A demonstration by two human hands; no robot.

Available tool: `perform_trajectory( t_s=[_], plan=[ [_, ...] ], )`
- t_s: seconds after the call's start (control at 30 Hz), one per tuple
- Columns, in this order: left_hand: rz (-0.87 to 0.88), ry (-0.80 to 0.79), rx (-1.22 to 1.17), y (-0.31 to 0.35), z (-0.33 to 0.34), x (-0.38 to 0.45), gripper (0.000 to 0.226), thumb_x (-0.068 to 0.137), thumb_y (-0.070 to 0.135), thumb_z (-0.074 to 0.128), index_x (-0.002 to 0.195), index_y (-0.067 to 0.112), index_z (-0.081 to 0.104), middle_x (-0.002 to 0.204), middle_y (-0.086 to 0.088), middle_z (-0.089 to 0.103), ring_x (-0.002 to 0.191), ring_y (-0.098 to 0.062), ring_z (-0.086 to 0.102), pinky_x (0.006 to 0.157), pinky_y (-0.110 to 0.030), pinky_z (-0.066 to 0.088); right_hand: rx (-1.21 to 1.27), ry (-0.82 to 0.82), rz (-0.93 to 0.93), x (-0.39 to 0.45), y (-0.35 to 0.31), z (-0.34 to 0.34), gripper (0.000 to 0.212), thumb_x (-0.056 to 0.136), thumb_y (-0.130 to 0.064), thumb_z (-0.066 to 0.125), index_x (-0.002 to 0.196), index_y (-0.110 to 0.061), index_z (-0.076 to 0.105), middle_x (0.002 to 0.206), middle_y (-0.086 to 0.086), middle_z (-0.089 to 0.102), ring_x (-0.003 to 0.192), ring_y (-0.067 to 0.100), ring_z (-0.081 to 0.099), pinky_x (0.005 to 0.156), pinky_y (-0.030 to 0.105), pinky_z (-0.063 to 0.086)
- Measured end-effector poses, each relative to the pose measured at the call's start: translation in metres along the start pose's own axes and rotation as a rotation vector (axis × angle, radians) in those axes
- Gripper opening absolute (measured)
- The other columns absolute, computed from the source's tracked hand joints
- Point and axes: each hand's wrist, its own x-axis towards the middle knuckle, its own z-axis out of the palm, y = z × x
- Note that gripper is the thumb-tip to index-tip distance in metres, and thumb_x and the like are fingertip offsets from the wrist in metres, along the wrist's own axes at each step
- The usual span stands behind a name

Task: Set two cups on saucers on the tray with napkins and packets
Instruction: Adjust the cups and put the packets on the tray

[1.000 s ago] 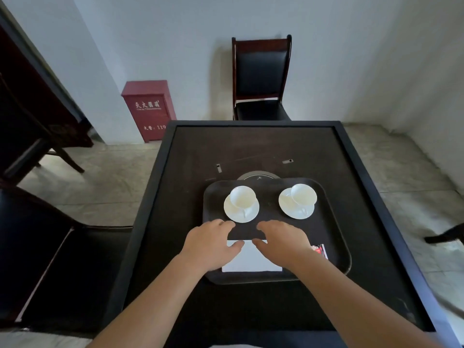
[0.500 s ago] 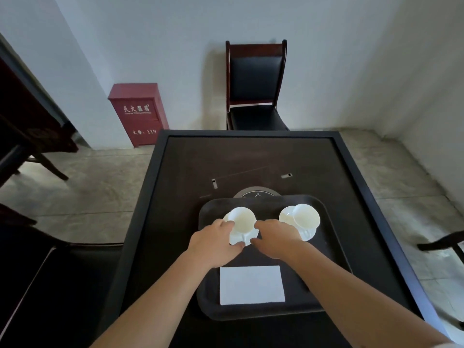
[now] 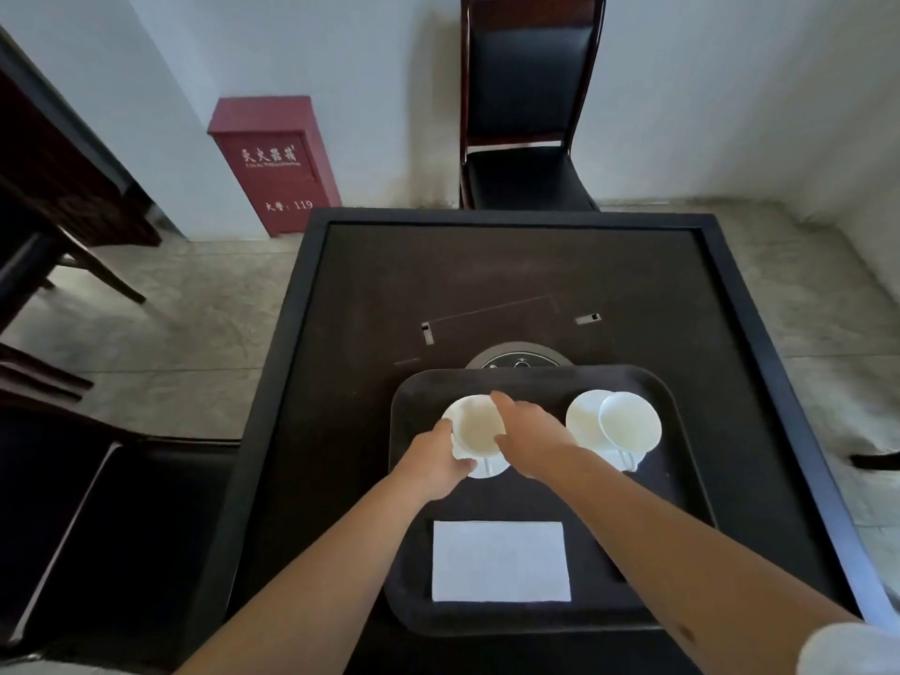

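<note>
A dark tray (image 3: 535, 377) lies on the black table. On its left half a white cup (image 3: 475, 423) stands on a white saucer (image 3: 489, 467). My left hand (image 3: 433, 460) grips the cup's left side and my right hand (image 3: 528, 431) grips its right side. On the right half a second white cup (image 3: 630, 421) rests on its saucer (image 3: 582, 419), untouched. A white napkin (image 3: 500, 561) lies flat at the tray's near edge. My right forearm hides the tray's near right corner, so the packets are out of sight.
The black table (image 3: 341, 382) has a raised rim and a round metal disc (image 3: 518, 359) just beyond the tray. A black chair (image 3: 528, 104) stands at the far side, a red cabinet (image 3: 275, 163) by the wall, another chair (image 3: 73, 479) at my left.
Both hands left the napkin, moved forward to the left cup and closed on its two sides. The view tilted down and closer.
</note>
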Motion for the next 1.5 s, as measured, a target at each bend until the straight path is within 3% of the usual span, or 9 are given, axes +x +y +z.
perform_trajectory(
  t_s=[0.23, 0.47, 0.57, 0.67, 0.83, 0.97, 1.17, 1.37, 1.5],
  plan=[
    [-0.137, -0.053, -0.352, 0.000, 0.003, 0.014, 0.044, 0.088, 0.029, 0.073, 0.124, 0.026, 0.047, 0.099, 0.009, 0.059, 0.074, -0.012, 0.072, 0.056, -0.022, 0.057, 0.146, 0.060, 0.021, 0.003, 0.003, 0.011, 0.054, 0.097, -0.025, 0.054, 0.145, -0.028, 0.030, 0.119, 0.006, 0.063, 0.088, 0.019, 0.061, 0.069, 0.027, 0.051],
    [-0.126, 0.102, -0.290, -0.002, -0.003, 0.023, 0.034, 0.093, 0.017, 0.060, 0.126, 0.022, 0.052, 0.115, -0.002, 0.061, 0.094, -0.019, 0.057, 0.069, -0.027, 0.054, 0.034, 0.047, 0.086, -0.017, 0.003, 0.015, 0.040, 0.094, -0.040, 0.052, 0.125, -0.019, 0.037, 0.089, -0.001, 0.058, 0.068, 0.016, 0.058, 0.051, 0.028, 0.044],
    [-0.048, 0.155, -0.194, 0.000, -0.007, 0.025, 0.026, 0.098, 0.020, 0.054, 0.124, 0.019, 0.057, 0.119, -0.004, 0.065, 0.091, -0.014, 0.053, 0.062, -0.020, 0.041, 0.020, 0.110, 0.076, -0.012, 0.005, 0.007, 0.048, 0.093, -0.039, 0.056, 0.132, -0.021, 0.035, 0.109, 0.005, 0.062, 0.084, 0.025, 0.063, 0.062, 0.035, 0.050],
    [0.014, 0.159, -0.177, 0.005, -0.009, 0.027, 0.025, 0.100, 0.018, 0.054, 0.123, 0.019, 0.061, 0.120, -0.003, 0.066, 0.096, -0.016, 0.058, 0.078, -0.022, 0.044, 0.010, 0.074, -0.027, -0.001, 0.002, 0.002, 0.056, 0.096, -0.030, 0.055, 0.145, -0.026, 0.029, 0.126, 0.008, 0.058, 0.104, 0.029, 0.061, 0.078, 0.040, 0.053],
    [-0.042, 0.304, -0.422, 0.009, -0.003, 0.016, 0.048, 0.091, 0.017, 0.067, 0.136, 0.023, 0.051, 0.140, 0.003, 0.052, 0.127, -0.020, 0.050, 0.099, -0.030, 0.042, 0.053, 0.059, 0.084, 0.001, 0.002, 0.005, 0.035, 0.096, -0.014, 0.048, 0.130, -0.019, 0.051, 0.104, 0.009, 0.067, 0.089, 0.028, 0.063, 0.075, 0.039, 0.055],
    [-0.122, 0.299, -0.544, 0.003, 0.017, 0.002, 0.049, 0.087, 0.024, 0.072, 0.129, 0.023, 0.047, 0.120, 0.006, 0.051, 0.110, -0.018, 0.055, 0.081, -0.023, 0.050, 0.217, 0.088, 0.150, -0.006, 0.005, 0.012, 0.042, 0.093, -0.012, 0.043, 0.132, -0.026, 0.046, 0.101, 0.009, 0.066, 0.084, 0.026, 0.062, 0.070, 0.038, 0.057],
    [-0.117, 0.247, -0.587, 0.002, 0.026, 0.004, 0.037, 0.090, 0.008, 0.061, 0.121, 0.025, 0.050, 0.115, 0.005, 0.057, 0.104, -0.019, 0.057, 0.087, -0.038, 0.058, 0.577, 0.117, 0.290, -0.013, 0.010, 0.025, 0.039, 0.096, -0.014, 0.045, 0.132, -0.026, 0.057, 0.109, 0.002, 0.067, 0.076, 0.016, 0.068, 0.061, 0.026, 0.058],
    [-0.074, 0.327, -0.543, -0.006, 0.025, 0.008, 0.023, 0.094, 0.012, 0.061, 0.106, 0.030, 0.054, 0.108, 0.007, 0.061, 0.094, -0.014, 0.059, 0.063, -0.015, 0.051, 0.690, 0.132, 0.353, -0.011, 0.012, 0.032, 0.025, 0.097, -0.020, 0.058, 0.121, -0.019, 0.065, 0.104, 0.003, 0.070, 0.080, 0.018, 0.069, 0.072, 0.032, 0.061],
    [-0.047, 0.325, -0.567, -0.010, 0.025, 0.009, 0.020, 0.097, 0.014, 0.059, 0.113, 0.026, 0.059, 0.114, 0.005, 0.063, 0.101, -0.016, 0.060, 0.071, -0.020, 0.055, 0.762, 0.122, 0.373, -0.010, 0.011, 0.034, 0.024, 0.096, -0.022, 0.059, 0.120, -0.020, 0.064, 0.102, 0.003, 0.070, 0.071, 0.013, 0.070, 0.063, 0.023, 0.059]
  ],
)
